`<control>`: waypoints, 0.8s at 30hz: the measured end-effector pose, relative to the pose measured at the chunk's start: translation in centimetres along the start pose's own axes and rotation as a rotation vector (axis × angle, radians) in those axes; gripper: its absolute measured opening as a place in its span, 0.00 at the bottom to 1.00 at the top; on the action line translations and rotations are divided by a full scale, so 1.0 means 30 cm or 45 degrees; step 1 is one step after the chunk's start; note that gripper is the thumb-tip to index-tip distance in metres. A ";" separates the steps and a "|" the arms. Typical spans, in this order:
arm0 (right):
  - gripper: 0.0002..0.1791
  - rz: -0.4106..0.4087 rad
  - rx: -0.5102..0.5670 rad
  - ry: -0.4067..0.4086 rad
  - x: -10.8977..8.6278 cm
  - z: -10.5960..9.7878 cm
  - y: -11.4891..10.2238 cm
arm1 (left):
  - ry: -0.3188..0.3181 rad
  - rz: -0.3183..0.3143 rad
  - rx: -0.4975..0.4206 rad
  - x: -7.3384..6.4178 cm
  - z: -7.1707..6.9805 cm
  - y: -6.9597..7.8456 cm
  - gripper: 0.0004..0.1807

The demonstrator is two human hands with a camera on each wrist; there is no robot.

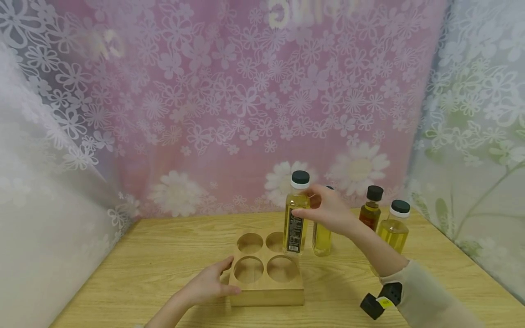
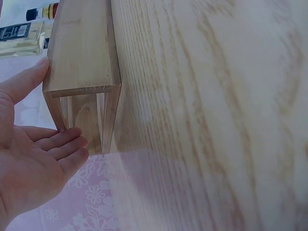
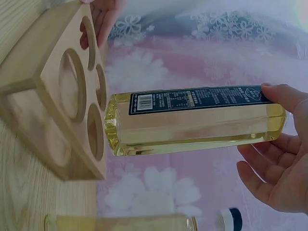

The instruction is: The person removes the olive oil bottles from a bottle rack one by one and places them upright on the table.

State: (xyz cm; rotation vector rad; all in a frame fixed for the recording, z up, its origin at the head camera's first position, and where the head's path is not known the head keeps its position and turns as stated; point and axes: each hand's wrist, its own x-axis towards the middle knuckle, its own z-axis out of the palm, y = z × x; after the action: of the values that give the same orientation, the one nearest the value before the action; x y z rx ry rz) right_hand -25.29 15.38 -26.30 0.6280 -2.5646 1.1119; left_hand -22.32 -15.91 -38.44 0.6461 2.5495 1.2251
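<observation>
A square-sided bottle [image 1: 294,232] of yellow oil, with a dark label and a dark-and-white cap, stands upright in the grip of my right hand [image 1: 328,212]. Thumb and fingers pinch it near its shoulder, as the right wrist view shows too [image 3: 279,161]. Its base hangs just over the back right of a wooden bottle rack [image 1: 266,297] with round holes in its top. Holding the rack's left end is my left hand [image 1: 207,282]. In the left wrist view its thumb touches one edge, and the fingers [image 2: 62,144] lie at the open end.
Right of the rack, partly behind my right hand, stands another yellow oil bottle [image 1: 323,239]. Farther right are a darker-labelled bottle [image 1: 370,214] and a yellow oil bottle [image 1: 393,230], near my right forearm. A flowered curtain [image 1: 246,114] hangs behind the wooden table [image 1: 164,255].
</observation>
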 end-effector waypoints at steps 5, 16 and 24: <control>0.27 0.030 -0.039 0.007 -0.030 -0.052 0.039 | -0.003 0.013 0.008 0.002 0.000 -0.005 0.51; 0.31 0.068 -0.174 0.026 -0.096 -0.105 0.126 | -0.010 0.008 -0.003 0.004 0.000 -0.009 0.51; 0.31 0.123 -0.221 0.029 -0.143 -0.093 0.193 | -0.006 0.007 -0.005 0.000 -0.002 -0.005 0.51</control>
State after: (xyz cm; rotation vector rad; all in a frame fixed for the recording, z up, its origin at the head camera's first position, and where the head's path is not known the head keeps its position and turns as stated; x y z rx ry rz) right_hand -24.20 22.17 -29.79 0.4513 -2.6597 0.9055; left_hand -22.39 -16.03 -38.51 0.6550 2.5424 1.2282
